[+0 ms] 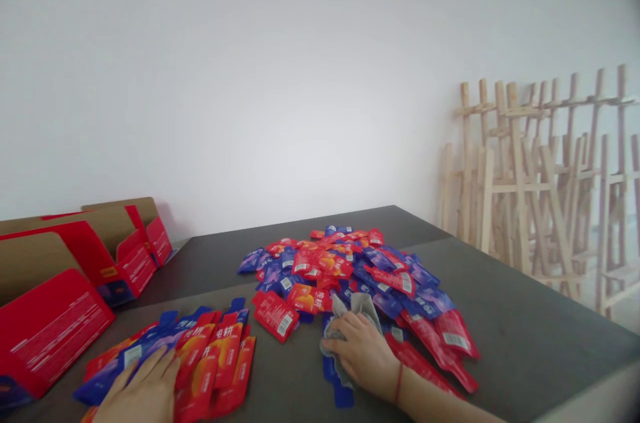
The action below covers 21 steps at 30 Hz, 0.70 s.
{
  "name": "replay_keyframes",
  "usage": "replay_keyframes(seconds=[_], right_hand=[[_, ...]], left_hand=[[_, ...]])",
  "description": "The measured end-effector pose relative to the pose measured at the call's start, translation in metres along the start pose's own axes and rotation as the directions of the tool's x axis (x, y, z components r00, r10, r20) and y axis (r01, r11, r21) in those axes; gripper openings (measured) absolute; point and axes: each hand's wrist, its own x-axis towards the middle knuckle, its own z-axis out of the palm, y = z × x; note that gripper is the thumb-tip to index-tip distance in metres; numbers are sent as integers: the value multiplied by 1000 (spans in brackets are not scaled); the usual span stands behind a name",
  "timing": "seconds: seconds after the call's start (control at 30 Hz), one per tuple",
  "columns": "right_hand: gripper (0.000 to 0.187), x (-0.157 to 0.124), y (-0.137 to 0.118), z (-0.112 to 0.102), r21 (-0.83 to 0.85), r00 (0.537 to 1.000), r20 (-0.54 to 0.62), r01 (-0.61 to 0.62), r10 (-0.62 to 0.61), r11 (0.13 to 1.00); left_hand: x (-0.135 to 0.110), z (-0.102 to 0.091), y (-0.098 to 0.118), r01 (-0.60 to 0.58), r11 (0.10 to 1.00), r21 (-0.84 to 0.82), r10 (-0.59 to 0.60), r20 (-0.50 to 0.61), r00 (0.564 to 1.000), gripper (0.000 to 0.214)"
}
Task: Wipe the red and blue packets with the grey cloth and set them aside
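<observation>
A big heap of red and blue sachets (350, 270) lies in the middle of the dark table (525, 336). My right hand (363, 350) rests at the heap's near edge, its fingers closed on a grey sachet (357, 306). A fanned row of red and blue sachets (200, 350) lies at the near left. My left hand (143, 393) lies flat on that row with its fingers stretched out. A single red sachet (275, 315) lies between the row and the heap.
Several red and brown cardboard display boxes (75, 276) stand at the table's left side. Wooden frames (545, 190) lean against the white wall at the right, beyond the table's edge.
</observation>
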Motion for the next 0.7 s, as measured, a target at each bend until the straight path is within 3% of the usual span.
replay_keyframes(seconds=[0.07,0.17,0.23,0.3,0.37,0.47,0.6,0.7], right_hand=[[30,0,0,-1,-4,1000,3,0,0,1000],[32,0,1,-1,-5,1000,-11,0,0,1000],[34,-1,1,-1,-9,1000,-22,1,-2,1000],[34,-1,2,0,-18,1000,-22,5,-6,1000],[34,-1,2,0,-25,1000,-16,10,-11,1000],[32,0,2,0,-28,1000,-9,13,-13,1000],[32,0,1,0,-23,1000,-14,12,-13,1000],[32,0,1,0,-28,1000,-17,20,-20,999]], left_hand=[[11,-28,32,-25,999,-37,25,-13,1000,48],[37,-58,99,-31,978,-206,24,-38,999,44],[56,-65,139,-56,962,-266,50,-29,998,47],[73,-64,164,-54,958,-283,51,-17,999,58],[84,-61,173,-46,957,-287,50,6,999,57],[87,-60,167,-59,954,-293,74,41,996,49],[62,-71,158,-75,953,-293,95,53,994,57],[32,-77,165,-40,885,-464,86,77,993,56]])
